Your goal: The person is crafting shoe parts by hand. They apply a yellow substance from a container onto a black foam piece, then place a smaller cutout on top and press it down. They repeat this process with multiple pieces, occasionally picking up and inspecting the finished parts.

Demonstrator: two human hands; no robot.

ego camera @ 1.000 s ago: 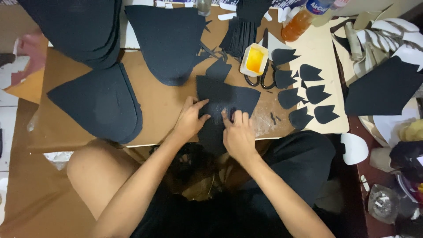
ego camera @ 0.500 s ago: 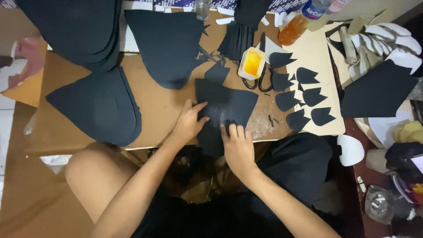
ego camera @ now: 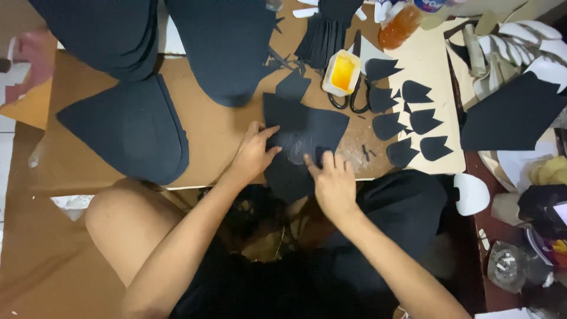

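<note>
A black foam piece [ego camera: 304, 127] lies flat on the brown cardboard board [ego camera: 212, 133] in front of me. My left hand [ego camera: 254, 152] rests on its left edge with fingers spread, pressing it down. My right hand [ego camera: 332, 180] presses on its lower right part, fingertips flat on the foam. Neither hand grips anything. A shiny patch shows on the foam between the two hands.
Large black foam shapes [ego camera: 127, 127] lie left and at the back. A small tub of yellow glue [ego camera: 342, 72] and black scissors [ego camera: 352, 97] sit behind the piece. Several small black leaf-shaped cutouts [ego camera: 413, 124] lie on a pale board at the right. A clutter of white pieces [ego camera: 520, 44] fills the right edge.
My right hand has slid slightly down and right over the foam piece. My left hand stays on its left edge.
</note>
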